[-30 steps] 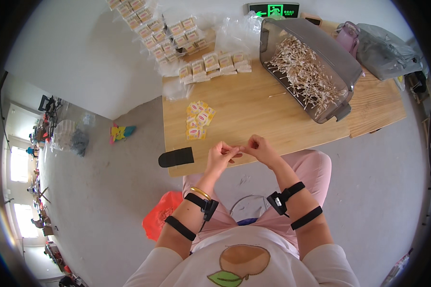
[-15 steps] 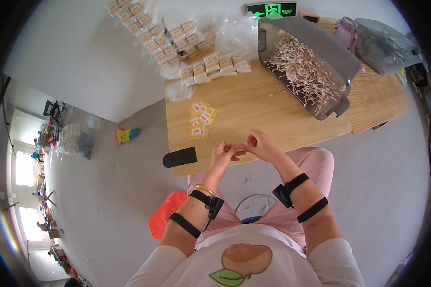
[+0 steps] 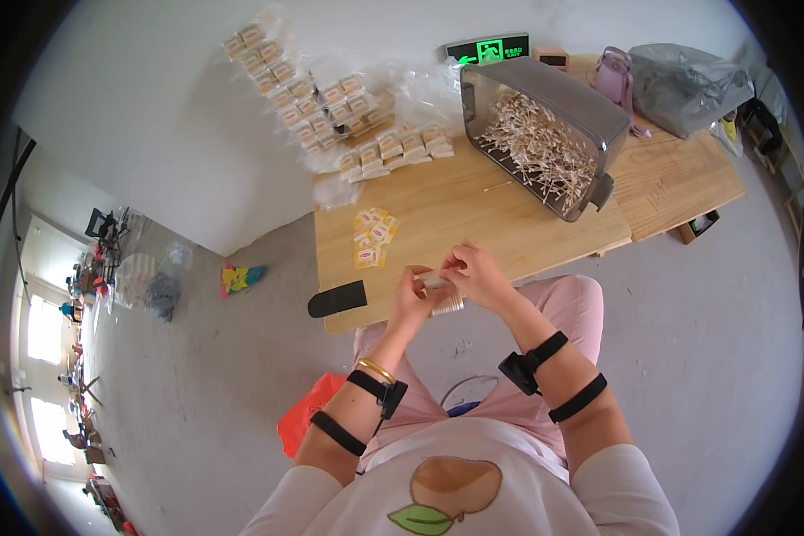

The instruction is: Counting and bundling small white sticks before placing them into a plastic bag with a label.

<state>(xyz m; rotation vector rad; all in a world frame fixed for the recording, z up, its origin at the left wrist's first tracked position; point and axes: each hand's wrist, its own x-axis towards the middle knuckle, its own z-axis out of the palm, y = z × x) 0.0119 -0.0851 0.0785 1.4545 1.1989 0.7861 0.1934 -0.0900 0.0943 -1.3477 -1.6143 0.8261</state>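
Both my hands meet over the table's front edge. In my left hand [image 3: 411, 298], curled fingers grip a small bundle of cotton swabs [image 3: 448, 305], whose white ridged side shows below the fingers. My right hand [image 3: 475, 279] is closed at the bundle's upper end, thumb and fingertips pinched together; whether it holds the swabs or a thin wrapper there, I cannot make out. Several yellow-and-white printed cards [image 3: 374, 234] lie in a loose cluster beyond my left hand. Loose cotton swabs [image 3: 540, 147] fill a grey translucent bin [image 3: 570, 89] tipped on its side at the back right.
Packed swab bundles [image 3: 400, 148] stand in a row at the back of the wooden table [image 3: 509, 234], beside strips of packs [image 3: 281, 85] by the wall. A black pad [image 3: 338, 299] overhangs the left corner. A pink bottle [image 3: 613, 76] and grey plastic bag [image 3: 688, 85] sit far right.
The white swab bundle now shows between my hands, where before only pinched fingertips were seen. My right hand has moved slightly left and closer over the left one. The whole view has shifted a little.
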